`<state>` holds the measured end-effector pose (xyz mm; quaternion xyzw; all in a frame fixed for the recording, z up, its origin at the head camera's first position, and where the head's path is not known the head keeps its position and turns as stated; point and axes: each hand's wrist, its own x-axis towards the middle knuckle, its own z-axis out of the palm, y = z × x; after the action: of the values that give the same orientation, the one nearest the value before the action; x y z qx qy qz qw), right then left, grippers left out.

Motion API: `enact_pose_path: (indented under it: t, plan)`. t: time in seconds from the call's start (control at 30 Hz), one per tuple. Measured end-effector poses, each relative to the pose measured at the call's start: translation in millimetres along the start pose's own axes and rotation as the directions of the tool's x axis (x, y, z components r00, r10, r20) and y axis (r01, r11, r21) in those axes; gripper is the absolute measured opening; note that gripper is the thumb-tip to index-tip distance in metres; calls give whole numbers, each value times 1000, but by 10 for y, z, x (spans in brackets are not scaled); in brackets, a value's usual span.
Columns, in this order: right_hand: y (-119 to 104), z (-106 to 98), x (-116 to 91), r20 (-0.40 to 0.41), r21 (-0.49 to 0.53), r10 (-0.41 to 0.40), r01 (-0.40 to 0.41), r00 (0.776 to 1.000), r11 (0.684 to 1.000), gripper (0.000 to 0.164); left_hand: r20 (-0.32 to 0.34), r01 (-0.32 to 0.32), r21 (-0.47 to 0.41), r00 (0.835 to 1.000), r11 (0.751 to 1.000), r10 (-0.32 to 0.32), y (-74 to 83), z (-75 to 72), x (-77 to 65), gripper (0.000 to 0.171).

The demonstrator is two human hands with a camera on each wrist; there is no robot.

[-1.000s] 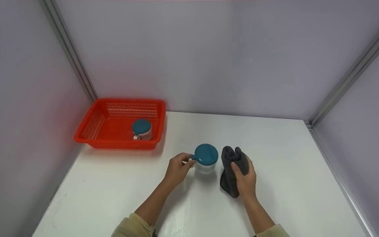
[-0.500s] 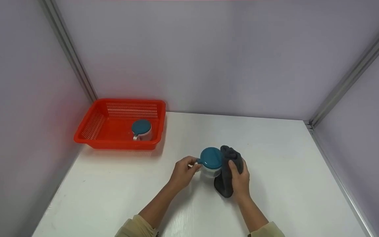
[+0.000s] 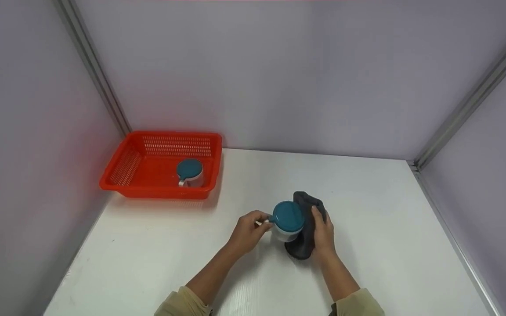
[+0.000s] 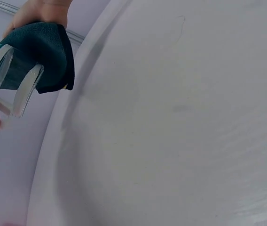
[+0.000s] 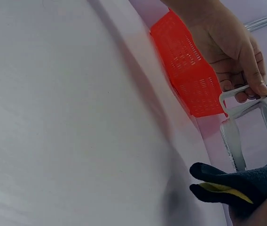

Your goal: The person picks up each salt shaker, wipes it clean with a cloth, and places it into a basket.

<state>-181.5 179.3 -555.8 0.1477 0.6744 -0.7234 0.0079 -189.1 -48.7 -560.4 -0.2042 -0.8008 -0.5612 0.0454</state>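
In the head view my left hand (image 3: 247, 232) pinches the handle of a clear jar with a teal lid (image 3: 288, 216). The right wrist view shows its white handle (image 5: 234, 94) between thumb and fingers, and the transparent body (image 5: 255, 134). My right hand (image 3: 324, 232) grips a folded dark grey cloth (image 3: 308, 232) and holds it against the jar's right side. A yellow layer shows inside the cloth's fold (image 5: 223, 187) in the right wrist view. From the left wrist, the cloth (image 4: 44, 52) wraps past the jar's far side.
A red plastic basket (image 3: 165, 193) with slotted walls stands at the back left of the white table (image 3: 367, 210). Inside it, toward the right, sits a second teal-lidded jar (image 3: 190, 171). Pale panels (image 3: 279, 79) enclose the table at the back and sides.
The jar has moved right and toward me in my left hand. My right hand brought the cloth left, from beside the jar to against its side. The basket has stayed put.
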Motion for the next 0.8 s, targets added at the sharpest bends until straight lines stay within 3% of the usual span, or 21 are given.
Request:
enact_pose_path:
  t: [0.23, 0.8]
  plan:
    - [12, 43, -19, 18, 95, 4, -5, 1000, 995, 84, -51, 15, 25, 999, 1000, -13, 2, 58, -2, 14]
    - [41, 152, -138, -13, 26, -53, 53, 999, 998, 81, -130, -10, 30, 991, 1000, 14, 42, 134, -22, 16]
